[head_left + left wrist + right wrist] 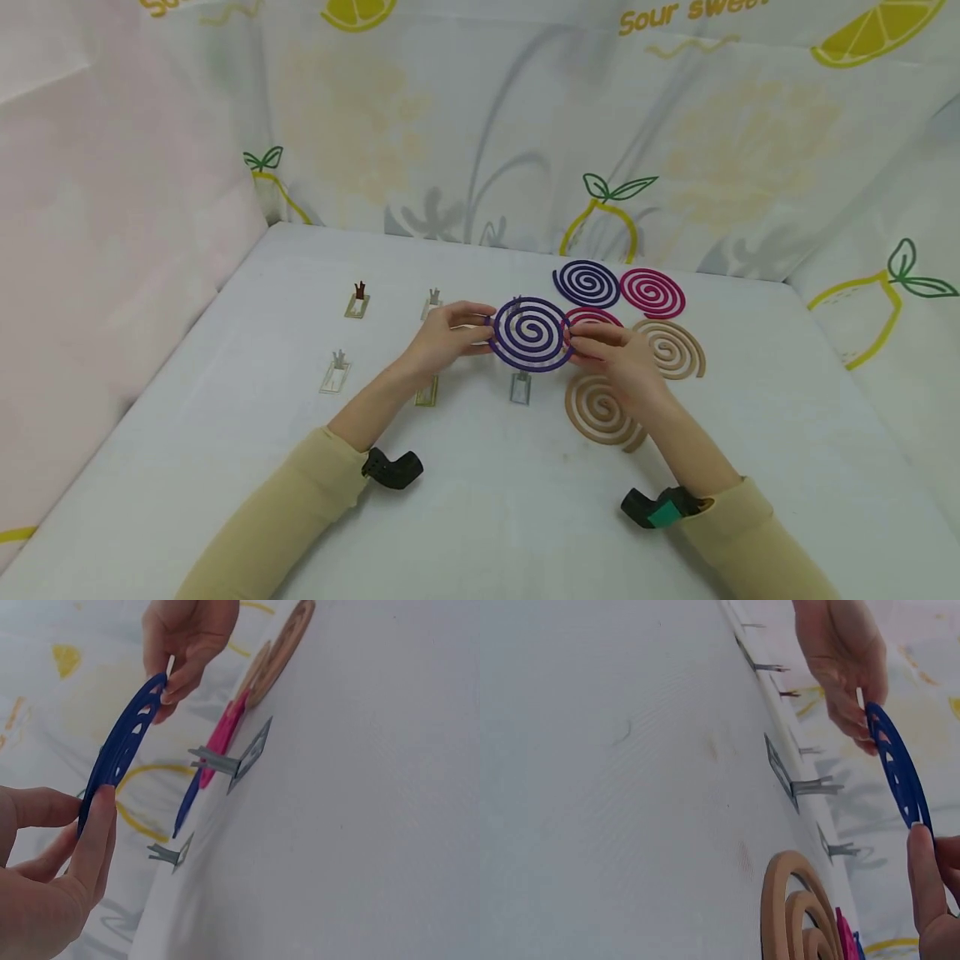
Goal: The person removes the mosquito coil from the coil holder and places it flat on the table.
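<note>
A purple mosquito coil [532,333] is held up above the table between both hands, flat face toward the head camera. My left hand [446,337] pinches its left edge between thumb and fingers; my right hand [618,362] pinches the right edge. Seen edge-on in the left wrist view, the same coil [124,742] looks blue and stands apart from the tabletop. Below it is a small metal coil stand [521,389] with upright prongs. Another stand is partly hidden behind the coil. Near the right hand lies a pink coil [592,314], partly covered.
On the right lie another purple coil [587,283], a pink coil [652,293] and two tan coils [670,350], one partly under the right forearm. Several small metal stands are spread left of centre, one with brown prongs [359,290]. A lemon-print cloth [480,125] hangs behind the white table.
</note>
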`<state>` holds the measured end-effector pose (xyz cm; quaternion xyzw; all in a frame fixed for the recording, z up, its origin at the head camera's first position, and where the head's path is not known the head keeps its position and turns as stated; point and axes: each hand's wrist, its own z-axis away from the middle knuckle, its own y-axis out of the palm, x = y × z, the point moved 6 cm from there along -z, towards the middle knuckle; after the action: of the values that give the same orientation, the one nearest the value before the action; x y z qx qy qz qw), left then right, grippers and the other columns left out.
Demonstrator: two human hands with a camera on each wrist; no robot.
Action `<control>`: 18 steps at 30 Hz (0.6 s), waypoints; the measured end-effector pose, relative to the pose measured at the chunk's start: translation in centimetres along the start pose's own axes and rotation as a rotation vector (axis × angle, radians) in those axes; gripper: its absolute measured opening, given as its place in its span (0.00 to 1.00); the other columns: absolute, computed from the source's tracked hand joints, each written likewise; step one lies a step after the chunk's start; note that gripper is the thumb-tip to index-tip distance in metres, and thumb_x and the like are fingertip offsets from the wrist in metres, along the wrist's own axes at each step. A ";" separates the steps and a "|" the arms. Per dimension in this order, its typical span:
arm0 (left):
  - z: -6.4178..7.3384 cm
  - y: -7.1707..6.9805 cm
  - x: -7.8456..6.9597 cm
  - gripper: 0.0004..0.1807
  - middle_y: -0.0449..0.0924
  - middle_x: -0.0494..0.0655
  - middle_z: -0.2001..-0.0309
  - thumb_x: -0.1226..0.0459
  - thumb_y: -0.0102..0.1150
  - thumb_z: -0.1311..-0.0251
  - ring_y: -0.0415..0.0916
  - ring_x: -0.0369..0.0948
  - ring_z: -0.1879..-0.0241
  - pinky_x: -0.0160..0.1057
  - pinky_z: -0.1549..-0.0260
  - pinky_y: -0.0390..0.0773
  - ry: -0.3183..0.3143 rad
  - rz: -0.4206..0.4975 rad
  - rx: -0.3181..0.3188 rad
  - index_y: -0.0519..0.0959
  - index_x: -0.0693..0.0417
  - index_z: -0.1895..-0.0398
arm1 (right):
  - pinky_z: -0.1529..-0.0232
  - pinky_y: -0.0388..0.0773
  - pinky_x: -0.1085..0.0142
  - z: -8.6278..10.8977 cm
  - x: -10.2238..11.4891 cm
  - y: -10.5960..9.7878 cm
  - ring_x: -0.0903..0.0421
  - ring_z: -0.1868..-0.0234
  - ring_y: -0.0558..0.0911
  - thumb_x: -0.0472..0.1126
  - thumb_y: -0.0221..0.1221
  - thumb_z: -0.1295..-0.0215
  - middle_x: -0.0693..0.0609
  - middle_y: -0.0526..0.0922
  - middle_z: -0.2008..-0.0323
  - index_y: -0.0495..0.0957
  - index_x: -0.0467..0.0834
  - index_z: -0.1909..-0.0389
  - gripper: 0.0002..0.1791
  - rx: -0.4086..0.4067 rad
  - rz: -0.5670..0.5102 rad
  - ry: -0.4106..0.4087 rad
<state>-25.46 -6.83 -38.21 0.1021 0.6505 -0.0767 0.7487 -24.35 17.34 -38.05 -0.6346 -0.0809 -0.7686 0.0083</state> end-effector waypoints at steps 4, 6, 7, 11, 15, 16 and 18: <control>-0.2 1.2 -0.2 0.21 0.77 0.65 0.42 0.75 0.56 0.34 0.82 0.45 0.53 0.40 0.52 0.85 0.008 0.011 0.007 0.72 0.66 0.37 | 0.55 0.85 0.68 0.7 0.2 -1.0 0.61 0.64 0.87 0.31 0.60 0.31 0.56 0.86 0.62 0.87 0.46 0.61 0.09 -0.004 0.016 -0.021; -0.2 1.7 -0.2 0.22 0.77 0.65 0.42 0.75 0.56 0.34 0.81 0.46 0.52 0.40 0.51 0.84 0.013 0.017 0.019 0.72 0.66 0.36 | 0.54 0.85 0.67 1.0 0.3 -1.4 0.61 0.63 0.86 0.33 0.59 0.30 0.55 0.86 0.61 0.86 0.43 0.57 0.08 -0.002 0.038 -0.030; -0.2 2.0 -0.2 0.22 0.77 0.65 0.42 0.75 0.56 0.34 0.81 0.46 0.52 0.40 0.51 0.84 0.015 0.019 0.025 0.72 0.66 0.36 | 0.53 0.85 0.67 1.2 0.4 -1.6 0.61 0.62 0.86 0.33 0.59 0.30 0.55 0.85 0.60 0.85 0.42 0.55 0.08 0.000 0.046 -0.036; -0.3 3.0 -0.2 0.22 0.77 0.65 0.43 0.76 0.56 0.34 0.82 0.44 0.53 0.41 0.50 0.84 0.020 0.033 0.047 0.73 0.67 0.37 | 0.52 0.84 0.67 1.8 0.6 -2.5 0.60 0.61 0.87 0.35 0.61 0.31 0.53 0.86 0.60 0.84 0.39 0.53 0.09 0.000 0.045 -0.047; -0.6 3.9 -0.1 0.21 0.77 0.66 0.44 0.77 0.55 0.34 0.82 0.41 0.56 0.41 0.51 0.84 0.034 0.057 0.063 0.72 0.69 0.38 | 0.53 0.84 0.67 2.2 0.8 -3.3 0.60 0.62 0.87 0.34 0.61 0.32 0.54 0.87 0.61 0.87 0.44 0.59 0.07 0.011 0.022 -0.078; -0.7 4.2 -0.1 0.21 0.77 0.66 0.44 0.77 0.55 0.34 0.82 0.41 0.57 0.41 0.51 0.85 0.038 0.059 0.067 0.72 0.69 0.38 | 0.53 0.85 0.67 2.3 0.9 -3.5 0.60 0.62 0.87 0.33 0.61 0.32 0.54 0.87 0.62 0.87 0.45 0.60 0.07 0.014 0.018 -0.088; -0.9 4.6 -0.1 0.21 0.77 0.67 0.45 0.77 0.55 0.34 0.81 0.40 0.59 0.41 0.52 0.85 0.042 0.068 0.075 0.72 0.70 0.38 | 0.54 0.85 0.68 2.5 1.0 -4.0 0.61 0.62 0.87 0.32 0.60 0.31 0.55 0.87 0.62 0.87 0.46 0.61 0.09 0.021 0.023 -0.110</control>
<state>-25.17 -2.10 -38.01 0.1539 0.6588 -0.0733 0.7328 -22.59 21.67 -37.07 -0.6766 -0.0822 -0.7315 0.0196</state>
